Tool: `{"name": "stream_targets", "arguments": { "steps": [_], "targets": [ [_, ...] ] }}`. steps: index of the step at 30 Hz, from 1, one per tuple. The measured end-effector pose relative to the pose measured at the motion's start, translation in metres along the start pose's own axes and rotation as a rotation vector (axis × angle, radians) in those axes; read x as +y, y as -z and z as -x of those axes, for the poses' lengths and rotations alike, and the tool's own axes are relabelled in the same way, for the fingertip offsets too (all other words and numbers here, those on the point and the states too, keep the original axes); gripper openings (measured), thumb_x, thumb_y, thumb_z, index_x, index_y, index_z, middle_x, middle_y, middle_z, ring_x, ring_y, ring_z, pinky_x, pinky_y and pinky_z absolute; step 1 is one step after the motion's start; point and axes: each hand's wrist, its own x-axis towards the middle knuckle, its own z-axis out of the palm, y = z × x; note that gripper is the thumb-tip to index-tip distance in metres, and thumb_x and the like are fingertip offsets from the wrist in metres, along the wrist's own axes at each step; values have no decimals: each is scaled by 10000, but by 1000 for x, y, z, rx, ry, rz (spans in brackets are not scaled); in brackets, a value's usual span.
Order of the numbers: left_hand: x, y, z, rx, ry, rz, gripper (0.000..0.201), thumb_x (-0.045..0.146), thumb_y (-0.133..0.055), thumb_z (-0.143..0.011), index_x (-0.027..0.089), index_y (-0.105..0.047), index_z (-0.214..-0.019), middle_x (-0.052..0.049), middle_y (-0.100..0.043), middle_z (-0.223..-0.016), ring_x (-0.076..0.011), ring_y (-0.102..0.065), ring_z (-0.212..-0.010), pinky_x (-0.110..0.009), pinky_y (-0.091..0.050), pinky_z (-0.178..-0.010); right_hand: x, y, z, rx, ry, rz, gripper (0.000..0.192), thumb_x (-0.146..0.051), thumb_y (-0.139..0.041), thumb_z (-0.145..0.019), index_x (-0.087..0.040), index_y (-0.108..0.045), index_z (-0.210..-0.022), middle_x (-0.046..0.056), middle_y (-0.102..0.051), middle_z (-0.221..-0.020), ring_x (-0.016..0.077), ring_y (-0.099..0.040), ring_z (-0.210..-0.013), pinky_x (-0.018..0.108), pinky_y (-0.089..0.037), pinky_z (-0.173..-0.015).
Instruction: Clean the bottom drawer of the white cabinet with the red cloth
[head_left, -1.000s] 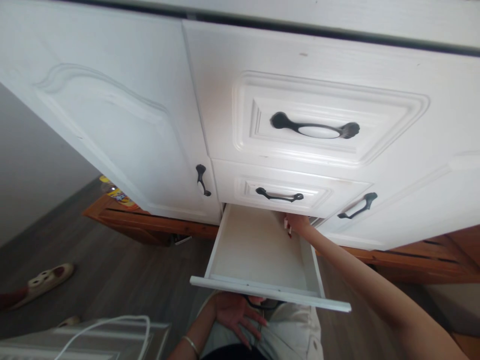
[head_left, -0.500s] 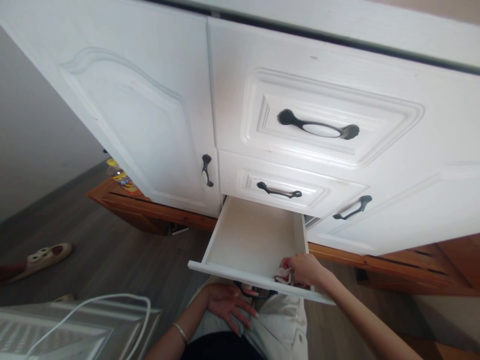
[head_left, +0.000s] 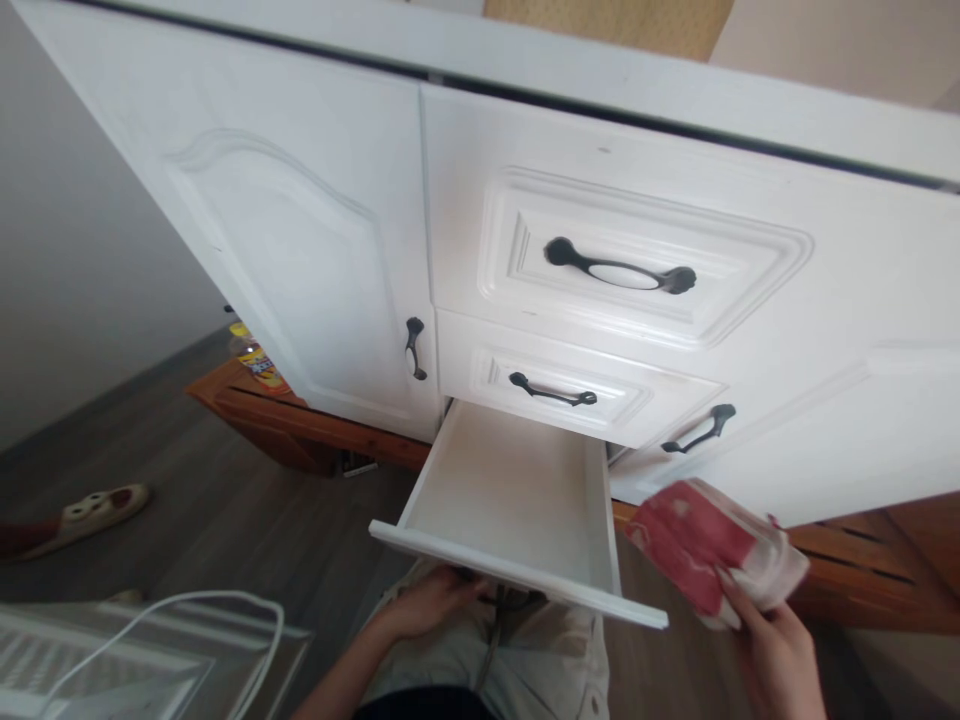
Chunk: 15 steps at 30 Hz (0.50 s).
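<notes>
My right hand (head_left: 780,640) grips a folded red-and-white cloth (head_left: 697,540), thumb on its near side. It holds the cloth in the air to the right of the pulled-out drawer (head_left: 517,480), in front of the white cabinet (head_left: 862,420). No object shows inside the drawer. My left hand (head_left: 431,605) is low, under the drawer's front edge and beside its dark handle (head_left: 517,600). The fingers there are partly hidden, so I cannot tell whether they grip the handle.
Closed drawers with a large handle (head_left: 621,268) and a smaller handle (head_left: 553,390) sit above the open one. A bottle with a yellow cap (head_left: 259,360) stands on a wooden ledge (head_left: 255,425). At lower left are a white cable (head_left: 187,597) and a person's shoe (head_left: 97,515).
My right hand has lifted the cloth out of the drawer and moved right with it. My left hand, spread open before, has shifted up toward the drawer's front and handle.
</notes>
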Motion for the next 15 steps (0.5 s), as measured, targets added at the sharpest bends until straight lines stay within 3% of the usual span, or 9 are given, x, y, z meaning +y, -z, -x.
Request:
{"name": "stream_targets", "arguments": {
  "steps": [3,7,15],
  "targets": [
    [-2,2,-8,90,7,-99,597,714,-501,-950,244,-775,-1195,-57,-743,-1339,-306,-624,-1285,-439,-398,-1199,33,11,0,130,-107,-370,615,-340,-965,-448,-164,-736,-991,34,-757,-900,192,-700,-799,258,-616,-610],
    [-14,8,-28,112,-12,-107,634,720,-516,-937,189,-752,-1191,-97,-764,-1280,-307,-656,-1226,-394,-474,-1090,48,10,-4,185,-145,-509,612,-286,-979,-462,-188,-728,-1012,22,-738,-980,168,-687,-763,256,-627,-566],
    [-5,42,-97,240,13,-119,755,845,-517,-824,128,-746,-882,-102,-758,-885,-293,-658,-893,-388,-502,-850,38,-45,-9,40,-197,-632,521,-388,-915,-591,-206,-690,-1024,71,-737,-1073,235,-715,-884,365,-652,-618]
  ]
}}
